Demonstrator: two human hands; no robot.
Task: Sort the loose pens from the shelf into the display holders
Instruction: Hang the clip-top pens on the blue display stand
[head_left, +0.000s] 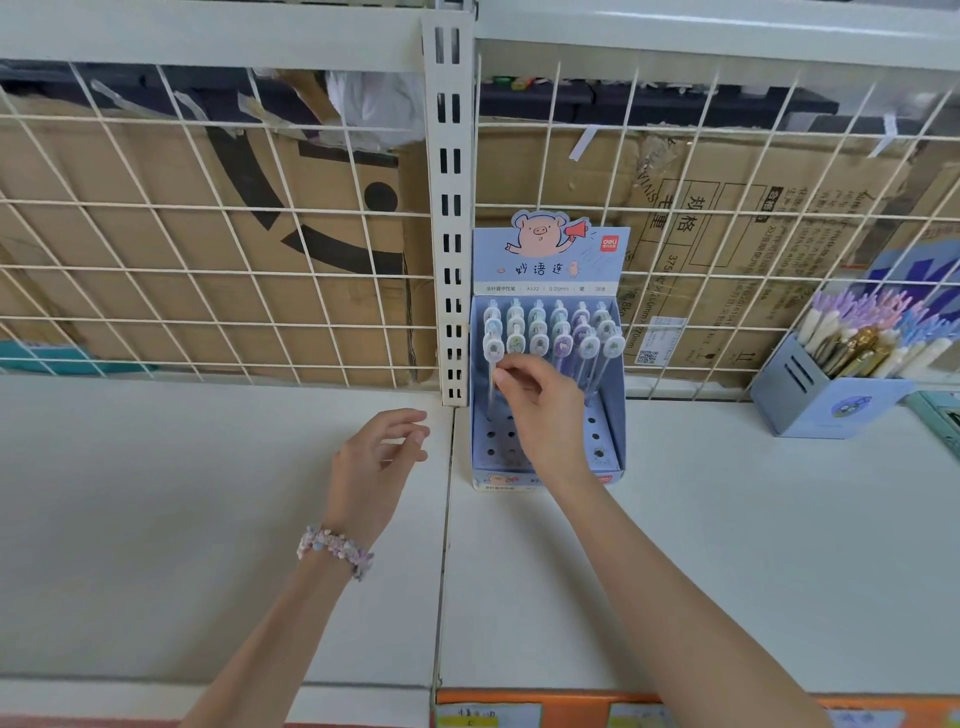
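- Right hand (540, 410), at frame centre, pinches the clear barrel of a round-capped pen (491, 364) standing in the left column of the pale blue cardboard display holder (613, 415).
- Left hand (379, 457), left of the holder, hovers over the white shelf (208, 519), fingers loosely curled, holding nothing.
- Blue pen box (810, 405) stands at the right edge.

Blue display holder (613, 415) upright on shelf; round-capped pens (550, 332) standing in rows.

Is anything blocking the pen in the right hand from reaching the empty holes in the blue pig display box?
Nothing visible. The right hand pinches a pen directly above the box's open front holes.
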